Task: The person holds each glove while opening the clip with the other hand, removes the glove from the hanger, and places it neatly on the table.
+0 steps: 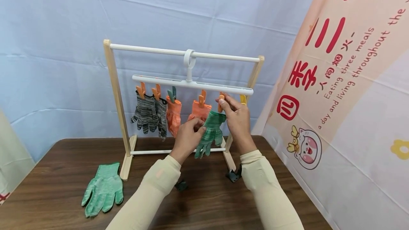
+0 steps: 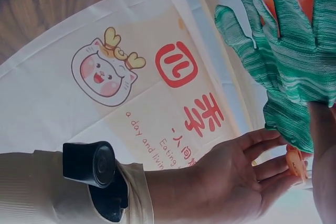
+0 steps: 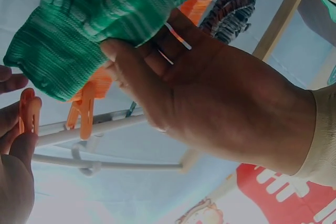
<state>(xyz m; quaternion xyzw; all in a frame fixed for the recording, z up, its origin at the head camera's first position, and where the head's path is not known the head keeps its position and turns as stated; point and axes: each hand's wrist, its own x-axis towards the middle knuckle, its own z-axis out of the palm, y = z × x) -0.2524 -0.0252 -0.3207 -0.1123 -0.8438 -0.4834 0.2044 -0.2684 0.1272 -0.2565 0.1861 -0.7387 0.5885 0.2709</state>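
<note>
A green striped glove hangs fingers down beneath the hanger. Near its cuff, my left hand pinches it between thumb and fingers; the right wrist view shows this hand too. My right hand pinches an orange clothespin under the hanger's bar. In the right wrist view that clothespin is beside the cuff of the green glove; whether it bites the fabric I cannot tell. Just left, another orange clothespin holds an orange glove, partly hidden by the left hand.
Grey-black gloves and another orange glove hang from clothespins on the left. A yellow clothespin is at the right end. The wooden rack stands on the brown table, where another green glove lies flat.
</note>
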